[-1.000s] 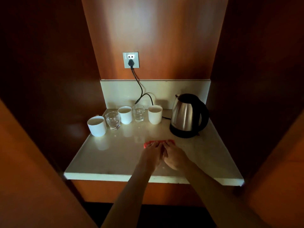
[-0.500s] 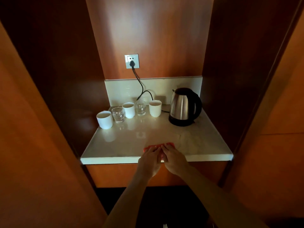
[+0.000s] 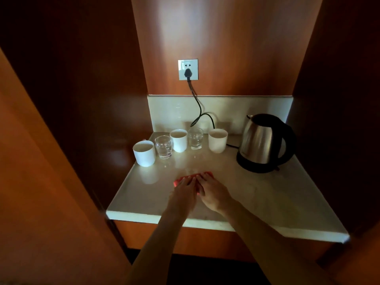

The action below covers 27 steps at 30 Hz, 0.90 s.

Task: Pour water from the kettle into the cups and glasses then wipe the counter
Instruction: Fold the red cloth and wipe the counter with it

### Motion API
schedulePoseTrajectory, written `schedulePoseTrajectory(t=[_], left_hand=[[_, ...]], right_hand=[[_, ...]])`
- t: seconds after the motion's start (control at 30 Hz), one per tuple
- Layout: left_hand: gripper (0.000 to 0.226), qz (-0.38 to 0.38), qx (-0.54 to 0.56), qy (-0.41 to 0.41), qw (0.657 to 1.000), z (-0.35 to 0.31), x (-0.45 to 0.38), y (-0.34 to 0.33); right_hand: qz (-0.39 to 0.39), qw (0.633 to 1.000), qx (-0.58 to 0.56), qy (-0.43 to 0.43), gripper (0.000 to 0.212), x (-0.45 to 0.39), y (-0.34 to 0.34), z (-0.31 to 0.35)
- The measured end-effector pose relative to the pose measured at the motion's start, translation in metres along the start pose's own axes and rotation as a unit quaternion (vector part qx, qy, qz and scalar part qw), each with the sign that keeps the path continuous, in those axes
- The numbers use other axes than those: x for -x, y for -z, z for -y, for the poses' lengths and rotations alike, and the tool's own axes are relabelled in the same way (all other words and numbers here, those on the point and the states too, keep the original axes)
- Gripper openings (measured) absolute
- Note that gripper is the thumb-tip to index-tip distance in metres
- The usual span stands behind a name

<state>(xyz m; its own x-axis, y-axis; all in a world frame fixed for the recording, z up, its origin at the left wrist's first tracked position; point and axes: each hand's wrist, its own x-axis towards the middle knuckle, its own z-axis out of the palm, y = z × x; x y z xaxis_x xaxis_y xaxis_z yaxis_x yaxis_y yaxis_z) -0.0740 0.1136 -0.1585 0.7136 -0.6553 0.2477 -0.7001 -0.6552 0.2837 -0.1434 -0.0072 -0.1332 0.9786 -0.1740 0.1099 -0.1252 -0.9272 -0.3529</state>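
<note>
A red cloth [image 3: 206, 174] lies flat on the pale stone counter [image 3: 267, 198], mostly hidden under my hands. My left hand [image 3: 184, 191] and my right hand [image 3: 212, 192] press side by side on it with straight fingers. The steel kettle [image 3: 261, 140] with a black handle stands on its base at the back right. Three white cups [image 3: 144, 153] [image 3: 179, 139] [image 3: 218, 139] and two clear glasses [image 3: 163, 146] [image 3: 195, 138] stand in a row at the back left.
A black cord [image 3: 198, 105] runs from the wall socket [image 3: 188, 69] down behind the cups to the kettle base. Dark wooden panels close in the niche on both sides. The counter's front edge [image 3: 205, 221] lies under my forearms.
Both hands and the cloth have slid away from the counter's front edge toward its middle. The camera has moved closer and to the left.
</note>
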Motion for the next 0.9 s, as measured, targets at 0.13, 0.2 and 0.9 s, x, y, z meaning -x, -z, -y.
schedulePoseTrajectory(t=[0.13,0.2,0.9], left_hand=[[0.044,-0.048,0.003,0.005,0.999,0.017,-0.049,-0.012],[0.054,-0.064,0.002,0.004,0.998,0.025,-0.072,-0.018],[0.036,-0.113,0.033,-0.047,0.992,0.049,-0.059,0.001]], right_hand=[[-0.008,1.0,-0.009,0.011,0.074,-0.061,-0.007,-0.022],[0.015,1.0,-0.009,0.015,0.059,-0.086,-0.003,-0.029],[0.001,0.999,-0.04,0.018,0.082,-0.084,-0.015,-0.02]])
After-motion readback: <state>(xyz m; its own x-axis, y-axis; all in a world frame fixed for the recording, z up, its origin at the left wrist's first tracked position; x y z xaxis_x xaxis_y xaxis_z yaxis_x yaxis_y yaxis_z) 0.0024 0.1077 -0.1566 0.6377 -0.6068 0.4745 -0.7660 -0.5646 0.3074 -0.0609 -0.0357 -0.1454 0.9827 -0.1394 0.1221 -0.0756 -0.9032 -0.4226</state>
